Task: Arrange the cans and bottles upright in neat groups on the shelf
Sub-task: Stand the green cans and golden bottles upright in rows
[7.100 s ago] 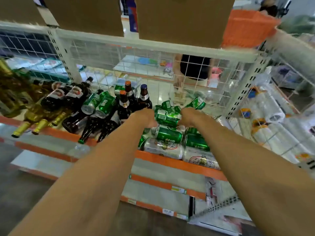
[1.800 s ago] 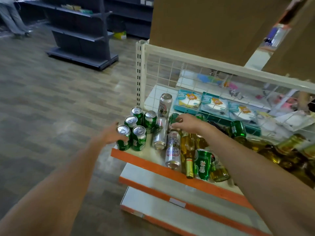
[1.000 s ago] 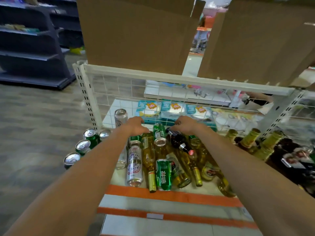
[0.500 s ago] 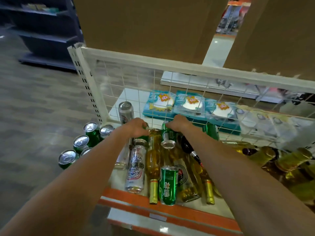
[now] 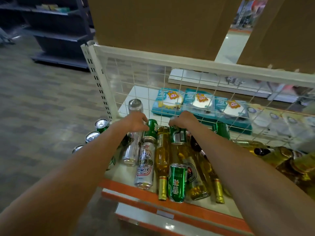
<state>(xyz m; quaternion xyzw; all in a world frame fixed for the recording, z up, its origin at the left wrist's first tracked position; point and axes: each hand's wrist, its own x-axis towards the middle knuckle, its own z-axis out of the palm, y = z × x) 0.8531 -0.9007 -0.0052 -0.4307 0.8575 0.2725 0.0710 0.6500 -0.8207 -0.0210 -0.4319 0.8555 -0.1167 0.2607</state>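
Green can was gripped by left hand, near wire grid | second green can was clasped from above by right hand | risk judged: amber bottle lying between both grips could be nudged and rolled over orange shelf edge; tall silver can just behind left grip could be toppled

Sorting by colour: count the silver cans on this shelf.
3. An upright can by the mesh panel; a plain can and a patterned can lying side by side near the left hand. The arms may hide others.
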